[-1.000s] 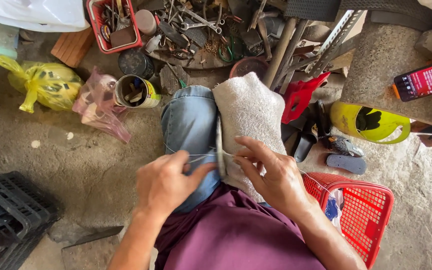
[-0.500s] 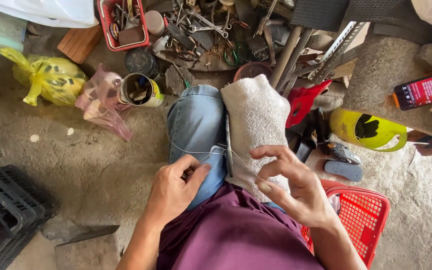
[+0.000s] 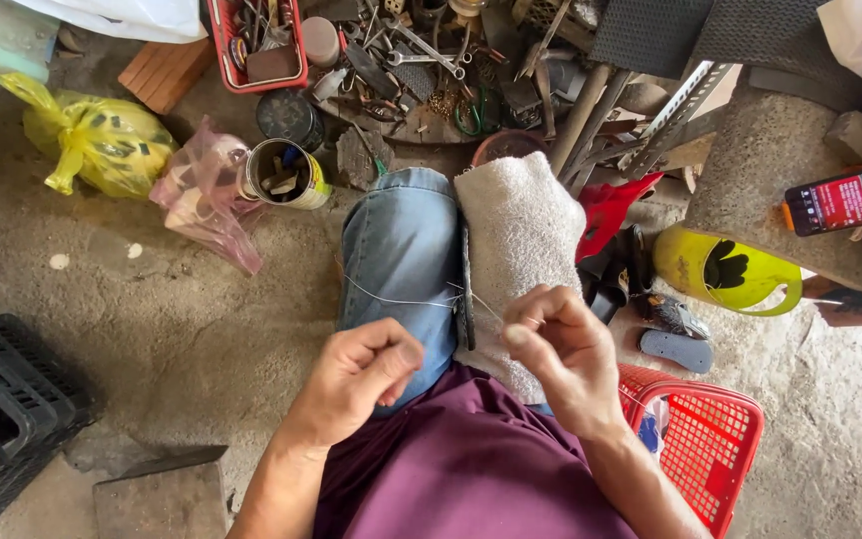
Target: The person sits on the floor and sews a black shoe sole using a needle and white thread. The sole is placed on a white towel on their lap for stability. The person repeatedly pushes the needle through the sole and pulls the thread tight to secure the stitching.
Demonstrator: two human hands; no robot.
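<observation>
The person sits with a white towel (image 3: 521, 240) laid over the right knee and a flat dark piece (image 3: 465, 289) wedged upright between the towel and the jeans-clad left knee (image 3: 401, 250). A thin thread (image 3: 391, 298) runs from that piece across the left knee. The left hand (image 3: 359, 374) is closed to a loose fist, thumb pressed against the forefinger; it appears to pinch the thread's free end, though the end itself is too fine to make out. The right hand (image 3: 563, 349) is curled, fingertips gathered just beside the dark piece, seemingly nipping the thread near where it meets the edge. To do this step well, the thread should be drawn taut and level between both hands, with the knees clamping the piece firmly so it cannot tilt. Beyond the hands lie a tin can (image 3: 286, 173) and scattered tools (image 3: 421, 50); a red basket (image 3: 700, 439) sits beside the right forearm.
</observation>
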